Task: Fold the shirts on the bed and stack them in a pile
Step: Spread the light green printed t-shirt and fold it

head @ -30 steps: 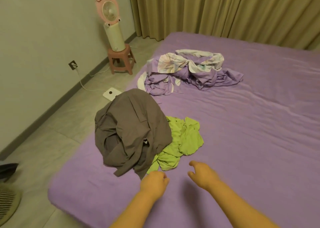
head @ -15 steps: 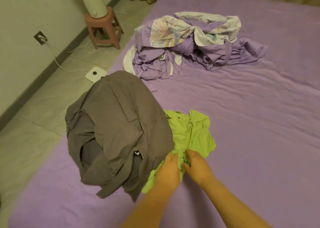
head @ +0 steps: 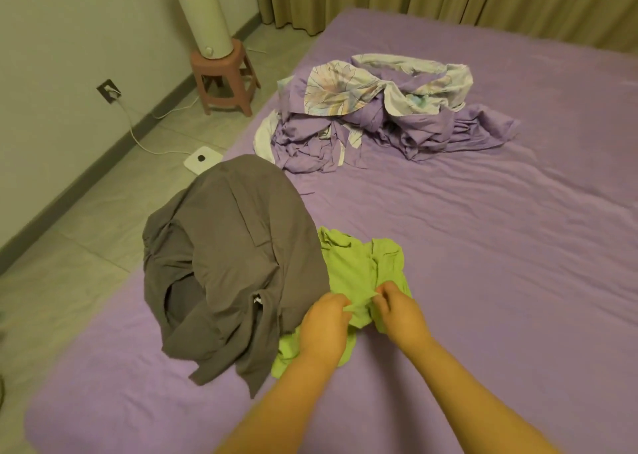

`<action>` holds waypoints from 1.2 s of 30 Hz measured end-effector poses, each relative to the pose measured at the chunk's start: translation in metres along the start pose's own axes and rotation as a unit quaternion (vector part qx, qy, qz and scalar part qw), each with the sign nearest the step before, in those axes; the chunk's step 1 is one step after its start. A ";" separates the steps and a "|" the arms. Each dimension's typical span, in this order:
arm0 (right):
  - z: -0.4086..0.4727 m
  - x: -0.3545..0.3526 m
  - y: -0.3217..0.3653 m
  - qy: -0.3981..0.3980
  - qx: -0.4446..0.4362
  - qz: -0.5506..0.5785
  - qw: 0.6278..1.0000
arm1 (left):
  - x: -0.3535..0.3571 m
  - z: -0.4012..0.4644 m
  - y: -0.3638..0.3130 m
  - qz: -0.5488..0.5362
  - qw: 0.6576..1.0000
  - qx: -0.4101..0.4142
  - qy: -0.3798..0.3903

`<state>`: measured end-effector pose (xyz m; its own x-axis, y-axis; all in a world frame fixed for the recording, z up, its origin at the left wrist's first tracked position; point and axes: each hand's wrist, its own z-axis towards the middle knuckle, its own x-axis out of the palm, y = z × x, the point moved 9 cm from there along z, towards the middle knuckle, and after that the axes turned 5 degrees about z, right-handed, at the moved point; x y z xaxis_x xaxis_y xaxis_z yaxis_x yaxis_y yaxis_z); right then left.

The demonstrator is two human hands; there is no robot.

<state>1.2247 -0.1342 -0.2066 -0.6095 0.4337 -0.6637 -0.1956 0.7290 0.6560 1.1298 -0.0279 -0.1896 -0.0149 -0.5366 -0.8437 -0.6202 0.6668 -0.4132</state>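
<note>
A crumpled lime-green shirt (head: 359,270) lies on the purple bed (head: 483,263), partly under a bunched grey-brown shirt (head: 234,263) to its left. My left hand (head: 324,326) and my right hand (head: 397,312) sit side by side on the green shirt's near part, each pinching a fold of its fabric with curled fingers. The green shirt's lower left part is hidden beneath the grey shirt and my left hand.
A heap of purple and floral bedding (head: 379,115) lies farther up the bed. Left of the bed, on the tiled floor, stand a pink stool (head: 224,80) carrying a white fan, a white scale (head: 202,157) and a wall socket with a cable. Curtains hang behind.
Both hands moved forward from the bare sheet onto the green shirt and closed their fingers on its fabric. The camera view shifted closer to the shirts.
</note>
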 end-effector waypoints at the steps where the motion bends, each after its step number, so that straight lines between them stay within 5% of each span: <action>1: -0.006 -0.016 0.008 -0.008 -0.009 0.002 1.000 | -0.017 -0.004 -0.011 -0.012 1.000 0.009 -0.020; 5: -0.038 -0.089 0.054 -0.035 -0.056 0.027 0.997 | -0.092 -0.028 -0.056 -0.033 0.994 0.044 -0.093; 9: -0.086 -0.162 0.107 -0.067 -0.127 0.012 0.990 | -0.153 -0.067 -0.109 -0.114 0.986 0.104 -0.062; 20: -0.235 -0.316 0.172 -0.144 -0.244 0.115 0.952 | -0.292 -0.200 -0.225 -0.216 0.946 0.195 -0.142; 33: -0.346 -0.403 0.221 -0.179 -0.272 0.254 0.911 | -0.347 -0.305 -0.265 -0.256 0.903 0.251 -0.237; 36: -0.355 -0.399 0.232 -0.190 -0.251 0.224 0.922 | -0.334 -0.327 -0.276 -0.273 0.900 0.295 -0.167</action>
<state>1.1498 -0.3260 0.3383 -0.4209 0.8560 -0.3001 -0.3786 0.1349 0.9157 1.0495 -0.2020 0.3181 0.4640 -0.7480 -0.4745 0.0621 0.5618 -0.8249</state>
